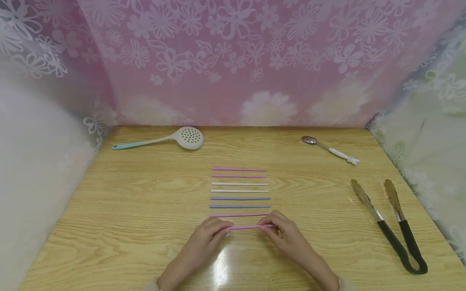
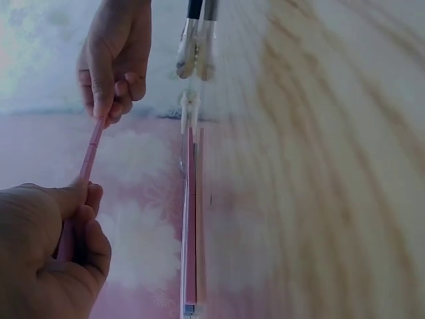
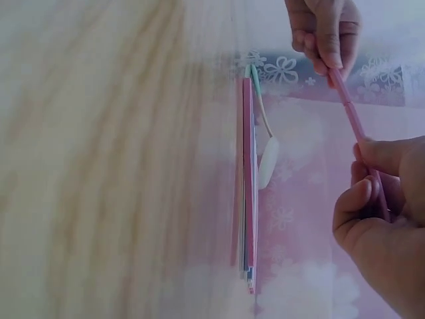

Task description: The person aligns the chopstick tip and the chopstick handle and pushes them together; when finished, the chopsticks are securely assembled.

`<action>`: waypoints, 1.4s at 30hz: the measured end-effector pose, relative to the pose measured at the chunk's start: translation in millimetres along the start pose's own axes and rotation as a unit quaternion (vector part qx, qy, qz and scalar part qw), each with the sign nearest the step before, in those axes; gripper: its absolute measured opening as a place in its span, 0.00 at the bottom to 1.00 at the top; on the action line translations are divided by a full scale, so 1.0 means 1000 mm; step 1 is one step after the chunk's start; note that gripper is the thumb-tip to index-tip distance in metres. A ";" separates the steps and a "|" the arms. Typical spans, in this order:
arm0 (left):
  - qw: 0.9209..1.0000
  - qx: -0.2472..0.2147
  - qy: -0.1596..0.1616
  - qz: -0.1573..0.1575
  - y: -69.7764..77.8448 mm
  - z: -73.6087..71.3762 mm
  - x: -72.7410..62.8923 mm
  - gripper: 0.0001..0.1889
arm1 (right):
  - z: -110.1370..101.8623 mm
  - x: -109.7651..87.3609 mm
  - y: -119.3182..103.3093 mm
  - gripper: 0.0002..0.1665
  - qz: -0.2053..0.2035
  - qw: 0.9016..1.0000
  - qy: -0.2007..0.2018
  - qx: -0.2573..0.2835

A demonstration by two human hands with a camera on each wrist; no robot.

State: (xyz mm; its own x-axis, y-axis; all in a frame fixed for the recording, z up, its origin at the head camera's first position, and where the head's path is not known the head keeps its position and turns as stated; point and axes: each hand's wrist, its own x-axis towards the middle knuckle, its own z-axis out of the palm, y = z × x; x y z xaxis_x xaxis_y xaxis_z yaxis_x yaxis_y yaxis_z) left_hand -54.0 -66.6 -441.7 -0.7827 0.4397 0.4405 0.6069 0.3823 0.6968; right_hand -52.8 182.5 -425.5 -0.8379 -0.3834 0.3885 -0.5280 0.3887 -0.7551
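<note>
Both hands pinch one pink chopstick (image 1: 244,227) near its two ends, level and just in front of a row of other chopsticks. My left hand (image 1: 204,239) holds its left end; my right hand (image 1: 287,235) grips the right end between thumb and fingers. In the left wrist view the chopstick (image 2: 91,149) spans the gap between the hands, above the tabletop. Beyond it lie several parallel chopsticks: a pink one (image 1: 238,215) nearest, then blue ones (image 1: 240,206), white ones (image 1: 239,191) and pink ones (image 1: 238,176) farthest back.
A skimmer (image 1: 190,138) with a mint handle lies at the back left of the wooden table (image 1: 120,218). At the back right is a spoon (image 1: 336,152) with a white handle. Metal tongs (image 1: 404,238) with black handles lie spread at the right. Floral curtains (image 1: 233,72) surround the table.
</note>
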 end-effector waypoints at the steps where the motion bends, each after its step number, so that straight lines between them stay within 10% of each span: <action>1: 1.000 0.002 0.001 0.007 0.000 0.000 0.000 0.09 | 0.000 -0.001 -0.001 0.10 0.001 1.000 0.000 0.000; 18: 0.995 -0.006 0.035 0.098 0.001 -0.004 0.002 0.07 | 0.007 -0.008 -0.001 0.03 -0.070 0.997 0.031 -0.015; 32: 0.992 -0.018 -0.056 -0.110 -0.001 -0.010 0.004 0.12 | -0.002 0.008 0.012 0.17 -0.035 0.998 -0.038 -0.039; 42: 0.986 0.023 -0.073 -0.151 -0.013 -0.015 0.006 0.09 | -0.005 0.009 0.024 0.08 0.053 0.992 -0.063 -0.097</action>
State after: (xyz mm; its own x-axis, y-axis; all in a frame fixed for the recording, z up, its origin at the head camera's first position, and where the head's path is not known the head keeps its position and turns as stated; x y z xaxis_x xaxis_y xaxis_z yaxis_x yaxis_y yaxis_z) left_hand -68.7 -81.1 -440.3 -0.9024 0.4112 0.1287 0.3578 0.5486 0.7557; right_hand -74.0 192.7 -437.6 -0.8723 -0.4292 0.2342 -0.4652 0.5812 -0.6677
